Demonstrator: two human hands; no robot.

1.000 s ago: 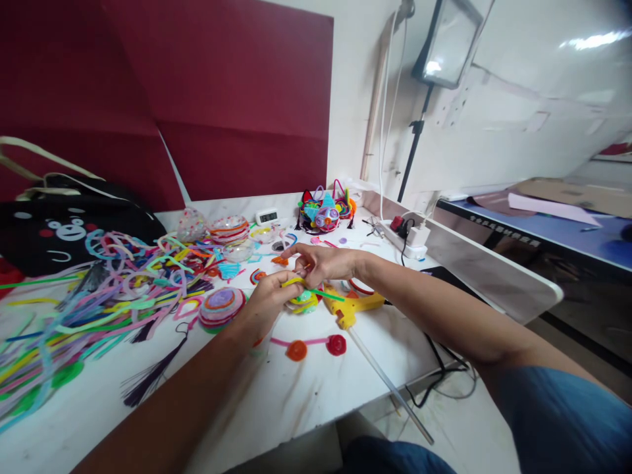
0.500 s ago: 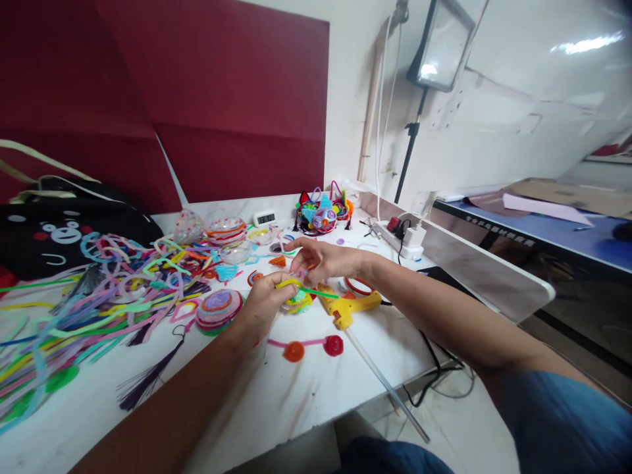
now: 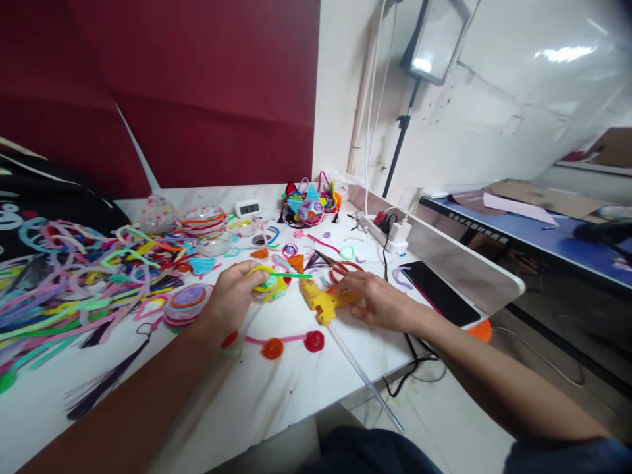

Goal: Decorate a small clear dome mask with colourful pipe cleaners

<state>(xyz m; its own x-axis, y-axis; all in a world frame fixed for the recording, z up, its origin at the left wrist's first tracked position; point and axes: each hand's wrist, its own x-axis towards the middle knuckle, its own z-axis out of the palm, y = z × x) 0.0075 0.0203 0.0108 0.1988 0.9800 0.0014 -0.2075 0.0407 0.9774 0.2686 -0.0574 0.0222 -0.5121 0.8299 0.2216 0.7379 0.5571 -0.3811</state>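
My left hand (image 3: 233,295) is closed on a clear dome wound with yellow and green pipe cleaner (image 3: 271,284). A straight green end (image 3: 296,275) sticks out to the right from it. Over at the yellow hot glue gun (image 3: 323,304), my right hand (image 3: 378,301) has its fingers curled about the handle. The gun lies on the white table, and a long clear glue stick (image 3: 365,378) runs out of its back past the table edge. Just beyond my right fingers rest orange-handled scissors (image 3: 343,268), partly covered by the hand.
Loose pipe cleaners (image 3: 93,289) heap at the left beside a striped dome (image 3: 186,306). A pink strip with orange and red coils (image 3: 293,339) lies in front. A finished colourful ornament (image 3: 311,207), a power strip (image 3: 395,240) and a phone (image 3: 442,293) stand farther off.
My right hand has left the dome and moved right and down onto the glue gun's handle. My left hand still holds the dome. The view has turned slightly to the right.
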